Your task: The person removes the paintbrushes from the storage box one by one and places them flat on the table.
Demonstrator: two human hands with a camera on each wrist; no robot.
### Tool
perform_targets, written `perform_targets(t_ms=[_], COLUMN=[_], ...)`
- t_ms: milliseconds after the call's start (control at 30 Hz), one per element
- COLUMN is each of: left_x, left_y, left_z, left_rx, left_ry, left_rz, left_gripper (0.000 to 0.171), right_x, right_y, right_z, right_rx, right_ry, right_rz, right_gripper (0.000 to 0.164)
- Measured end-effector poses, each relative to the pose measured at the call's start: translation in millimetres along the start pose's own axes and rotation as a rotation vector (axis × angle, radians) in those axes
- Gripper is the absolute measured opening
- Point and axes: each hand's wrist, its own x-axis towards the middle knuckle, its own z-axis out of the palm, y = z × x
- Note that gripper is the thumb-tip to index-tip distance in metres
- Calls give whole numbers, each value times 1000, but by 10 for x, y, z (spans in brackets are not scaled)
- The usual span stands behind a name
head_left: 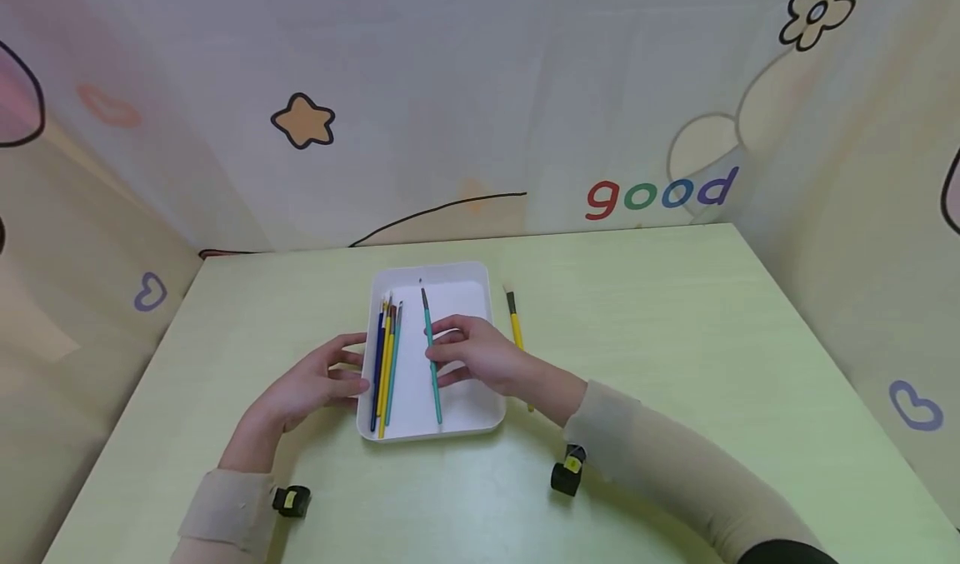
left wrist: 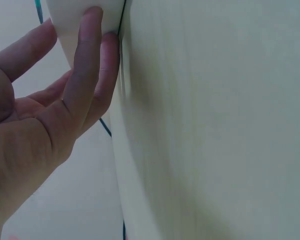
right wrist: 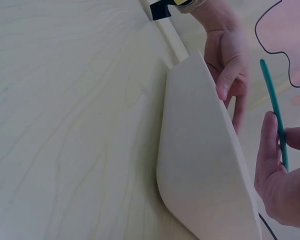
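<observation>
Over the white tray (head_left: 457,293), my right hand (head_left: 476,351) pinches a teal paintbrush (head_left: 437,401) between thumb and fingers, its dark bristles toward the far side. In the right wrist view the teal handle (right wrist: 271,90) stands above the tray's rim. My left hand (head_left: 311,381) rests against the tray's left side; in the left wrist view its fairly straight fingers (left wrist: 87,57) touch the outer wall. Along the tray's left side lie several paintbrushes, among them a dark blue one (head_left: 377,372), yellow ones (head_left: 386,381) and another teal one (head_left: 394,364).
A yellow paintbrush (head_left: 515,322) with a dark ferrule lies on the pale green table (head_left: 675,331), right of the tray and partly hidden by my right wrist. Printed cloth walls (head_left: 450,89) enclose the table's back and sides. Small black cameras (head_left: 567,471) sit on both wrists.
</observation>
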Motion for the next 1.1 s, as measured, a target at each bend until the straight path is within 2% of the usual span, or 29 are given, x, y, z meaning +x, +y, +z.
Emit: perform_targets(t_ms=[433, 600, 867, 1100], left_x=[-24, -7, -2, -3], left_y=[1, -13, -27, -33], left_z=[8, 6, -9, -11], left_rx=[14, 7, -3, 5], left_ry=[4, 4, -1, 4], left_rz=[12, 16, 12, 10], left_gripper=[76, 77, 76, 77], right_x=[-312, -418, -484, -520], right_y=[-105, -132, -102, -26], right_z=[-406, -542, -775, -932], right_rx=[49, 18, -26, -33], right_ry=[50, 66, 108, 139], right_rz=[-73, -90, -97, -66], right_gripper=[49, 52, 50, 52])
